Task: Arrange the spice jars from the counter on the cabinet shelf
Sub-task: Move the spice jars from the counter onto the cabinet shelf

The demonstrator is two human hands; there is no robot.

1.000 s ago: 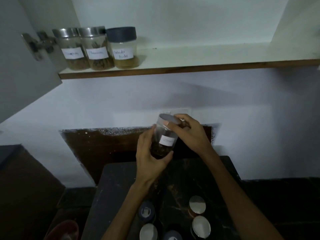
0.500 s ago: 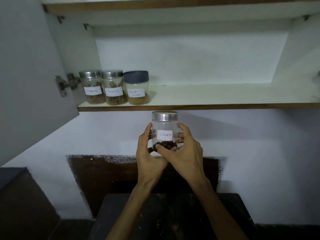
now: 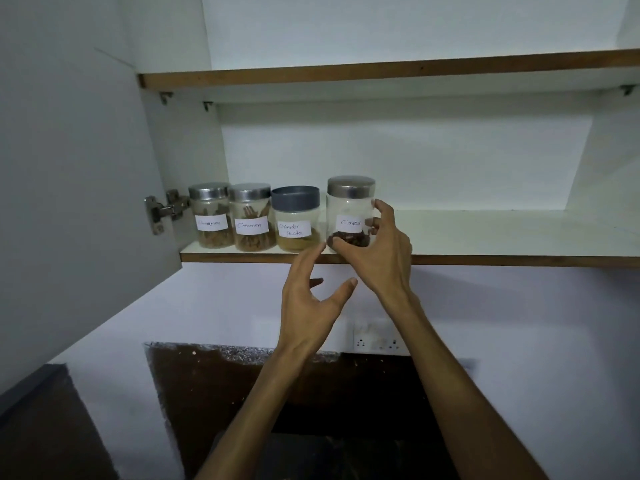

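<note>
A clear jar labelled "Cloves" (image 3: 349, 211) with a steel lid stands on the white cabinet shelf (image 3: 485, 233), at the right end of a row. My right hand (image 3: 384, 251) is wrapped around its lower right side. My left hand (image 3: 313, 299) hangs just below the shelf edge, fingers spread and holding nothing. Left of the cloves jar stand a coriander powder jar (image 3: 296, 220) with a dark lid and two steel-lidded cinnamon jars (image 3: 251, 218) (image 3: 211, 216).
The open cabinet door (image 3: 69, 202) with its hinge (image 3: 162, 211) stands at the left. An upper shelf (image 3: 381, 69) runs above. A wall socket (image 3: 379, 339) sits below the shelf, over the dark counter (image 3: 311, 452).
The cloves jar rose from in front of the wall onto the shelf beside the coriander jar. My left hand let go of it and dropped below the shelf edge.
</note>
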